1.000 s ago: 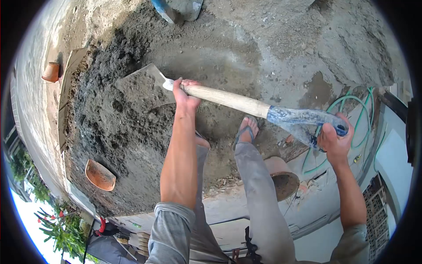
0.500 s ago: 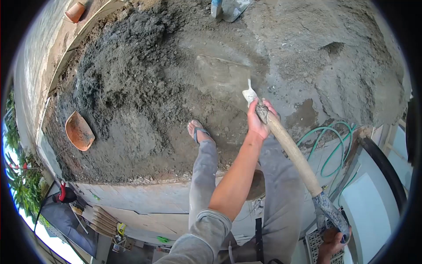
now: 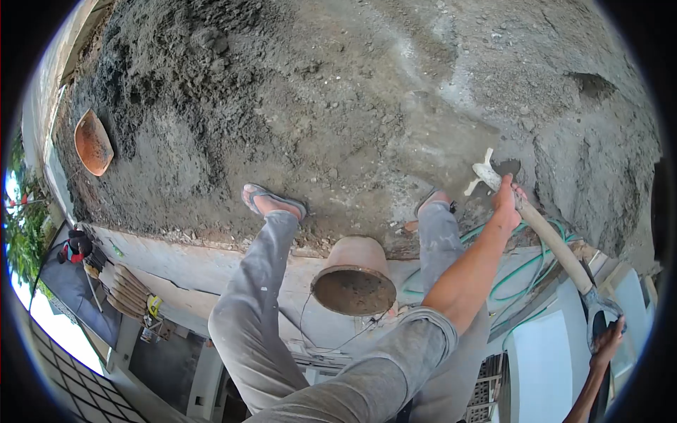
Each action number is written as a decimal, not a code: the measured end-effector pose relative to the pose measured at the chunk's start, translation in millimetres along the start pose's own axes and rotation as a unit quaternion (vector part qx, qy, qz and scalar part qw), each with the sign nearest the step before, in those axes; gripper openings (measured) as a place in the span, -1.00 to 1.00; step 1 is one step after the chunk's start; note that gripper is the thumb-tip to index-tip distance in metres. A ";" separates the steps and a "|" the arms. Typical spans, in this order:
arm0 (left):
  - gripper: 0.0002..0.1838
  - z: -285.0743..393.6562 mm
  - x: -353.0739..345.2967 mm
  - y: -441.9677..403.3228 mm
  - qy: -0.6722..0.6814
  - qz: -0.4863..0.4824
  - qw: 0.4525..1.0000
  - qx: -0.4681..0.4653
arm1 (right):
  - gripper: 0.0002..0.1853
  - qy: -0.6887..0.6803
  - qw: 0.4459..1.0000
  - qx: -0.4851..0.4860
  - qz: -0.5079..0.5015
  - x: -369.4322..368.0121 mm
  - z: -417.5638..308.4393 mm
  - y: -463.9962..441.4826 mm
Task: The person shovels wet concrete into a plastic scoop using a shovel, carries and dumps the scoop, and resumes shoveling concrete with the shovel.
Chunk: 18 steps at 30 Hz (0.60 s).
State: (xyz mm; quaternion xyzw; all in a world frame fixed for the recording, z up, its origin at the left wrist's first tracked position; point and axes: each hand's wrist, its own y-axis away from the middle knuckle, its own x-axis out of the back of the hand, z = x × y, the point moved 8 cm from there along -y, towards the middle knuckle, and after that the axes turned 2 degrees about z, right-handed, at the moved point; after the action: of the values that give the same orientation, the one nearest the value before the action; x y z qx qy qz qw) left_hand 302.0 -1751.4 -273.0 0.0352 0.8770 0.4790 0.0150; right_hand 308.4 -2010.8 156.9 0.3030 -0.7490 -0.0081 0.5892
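Note:
My left hand (image 3: 509,200) is closed round the lower wooden shaft of a shovel (image 3: 553,240), just above its whitish metal socket. My right hand (image 3: 606,341) grips the grey, worn D-shaped handle at the lower right. The shovel's blade, flat and coated in grey, lies over the wet ground to the left of the socket and blends in with it. Dark, lumpy mortar (image 3: 162,77) is heaped at the upper left. My feet in sandals stand apart on the grey ground.
A round bucket (image 3: 355,289) stands near my legs. An orange broken container (image 3: 94,143) lies at the left. A green hose (image 3: 529,275) coils behind my left arm. Dry grey material (image 3: 592,155) slopes at the right. Another person (image 3: 76,247) is at the far left.
The shovel has swung from over the dark heap to the right, with both hands still on it. My feet have shifted, and the view has turned, bringing the bucket fully into sight.

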 end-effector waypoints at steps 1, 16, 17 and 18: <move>-0.68 35.9 -1.6 6.4 0.021 -0.030 0.999 -0.025 | -0.44 -0.010 1.000 0.008 -0.027 -30.6 -6.9 -1.1; -0.78 672.9 100.9 246.1 -0.022 -0.004 0.954 -0.300 | -0.69 -0.209 0.924 -0.045 -0.316 -505.2 -131.7 383.9; -0.78 686.4 106.3 251.6 -0.041 0.001 0.947 -0.317 | -0.69 -0.219 0.921 -0.043 -0.319 -514.2 -113.8 389.5; -0.79 689.7 108.8 263.2 -0.064 0.017 0.936 -0.346 | -0.66 -0.215 0.922 -0.054 -0.317 -519.9 -92.7 396.1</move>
State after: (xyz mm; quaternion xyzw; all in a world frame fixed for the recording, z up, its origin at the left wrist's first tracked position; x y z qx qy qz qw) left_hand 247.3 -1022.7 -423.7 0.0734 0.6533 0.7499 0.0747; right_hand 278.2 -1414.6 -124.8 0.4829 -0.7212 -0.2999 0.3958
